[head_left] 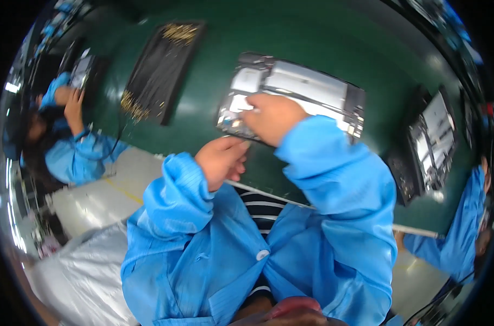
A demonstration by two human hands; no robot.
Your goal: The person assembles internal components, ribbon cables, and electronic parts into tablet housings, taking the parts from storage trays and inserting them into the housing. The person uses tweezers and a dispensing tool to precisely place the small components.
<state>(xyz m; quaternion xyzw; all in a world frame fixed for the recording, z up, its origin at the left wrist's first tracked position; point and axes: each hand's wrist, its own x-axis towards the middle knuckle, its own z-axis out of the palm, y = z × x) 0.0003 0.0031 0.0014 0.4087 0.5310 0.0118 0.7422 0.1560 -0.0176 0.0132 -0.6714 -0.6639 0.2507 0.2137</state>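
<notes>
An opened tablet (307,74) lies on the green table in front of me, its pale battery cells, black frame and circuit parts exposed. At its near left corner, my left hand (223,159) is closed, with thumb and fingers pinching the edge. My right hand (277,116) reaches over the tablet's left part, its fingers bent together above a whitish patch near the circuit parts. Motion blurs those fingertips, and whatever they grip is too small to make out. The right hand and sleeve cover part of the tablet's near side.
Left of the tablet is a long black tray (161,76) with small gold-coloured pieces at both ends. More opened tablets (434,136) lean on a dark stack at the right. Co-workers in blue sleeves (76,157) sit at both sides; the left one handles another device (83,70).
</notes>
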